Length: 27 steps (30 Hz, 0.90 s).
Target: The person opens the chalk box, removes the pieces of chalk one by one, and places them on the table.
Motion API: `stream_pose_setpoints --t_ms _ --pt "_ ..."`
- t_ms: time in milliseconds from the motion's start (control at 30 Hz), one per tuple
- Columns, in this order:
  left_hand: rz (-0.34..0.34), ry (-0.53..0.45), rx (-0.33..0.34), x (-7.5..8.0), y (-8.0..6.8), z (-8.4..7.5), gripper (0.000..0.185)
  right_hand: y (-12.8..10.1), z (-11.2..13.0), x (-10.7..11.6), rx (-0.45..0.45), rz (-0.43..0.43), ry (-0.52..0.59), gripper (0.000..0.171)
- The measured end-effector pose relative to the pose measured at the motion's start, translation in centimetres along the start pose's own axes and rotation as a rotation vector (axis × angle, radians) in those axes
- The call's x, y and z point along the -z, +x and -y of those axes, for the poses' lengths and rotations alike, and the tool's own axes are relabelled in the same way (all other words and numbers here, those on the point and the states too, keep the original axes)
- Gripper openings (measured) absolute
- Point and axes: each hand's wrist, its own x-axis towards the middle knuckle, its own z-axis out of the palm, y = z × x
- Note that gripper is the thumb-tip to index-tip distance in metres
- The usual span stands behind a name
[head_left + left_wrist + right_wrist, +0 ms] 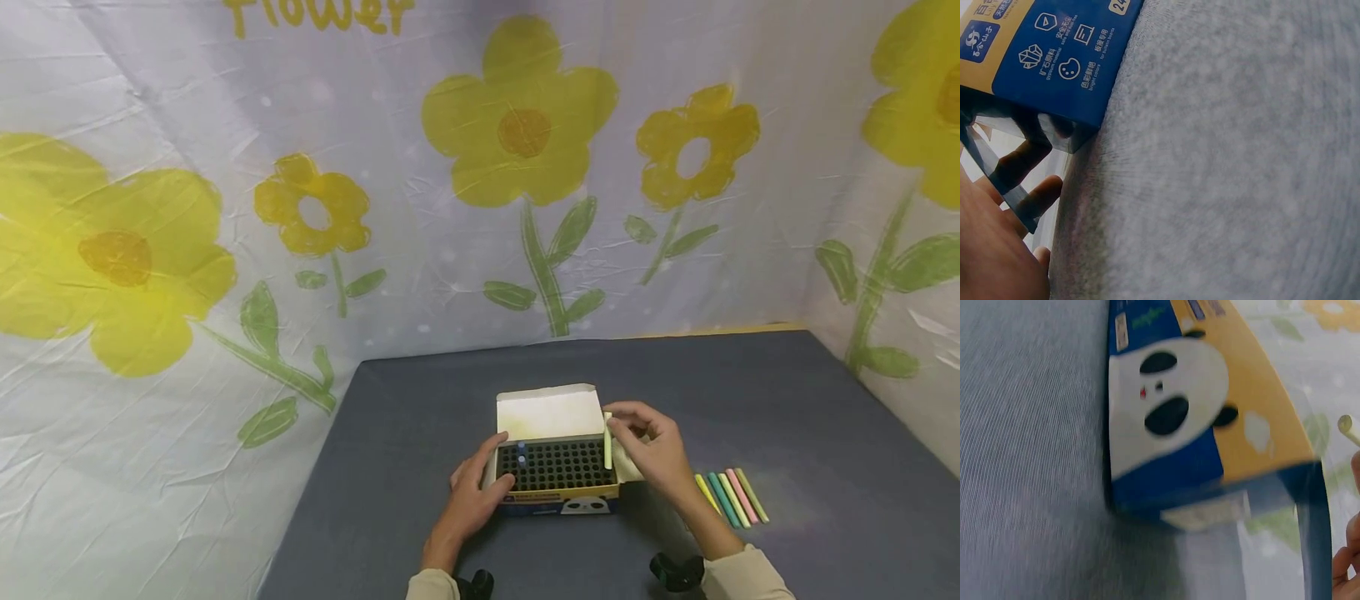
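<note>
Right hand (651, 450) pinching a pale green chalk stick (607, 442) upright over the box's (558, 479) right end; left hand (472, 492) curled round the left wall. Could miss its hole and snap if tilted. One blue stick (521, 452) seated, five loose sticks (731, 497) on the counter (825, 433).

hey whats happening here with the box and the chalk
A person sits at a grey table with an open chalk box before them. The left hand holds the box's left end. The right hand pinches a pale green chalk stick upright over the box's right side, above a black grid of holes. One blue stick already stands in the grid. Five more coloured sticks lie on the table to the right.
</note>
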Motion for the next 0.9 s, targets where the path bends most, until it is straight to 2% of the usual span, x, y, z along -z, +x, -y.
stream_pose_setpoints --t_ms 267,600,900 --pt "-0.006 -0.01 -0.008 0.1 0.0 -0.1 0.061 -0.9 -0.8 2.8 -0.022 -0.028 -0.085 0.021" --pt "-0.013 -0.005 -0.033 -0.1 -0.1 0.0 0.062 -2.4 -2.2 6.5 -0.091 -0.062 -0.199 0.021" --pt "-0.006 -0.008 -0.018 0.0 0.0 -0.1 0.061 -3.3 -3.4 10.2 -0.147 -0.08 -0.277 0.021"
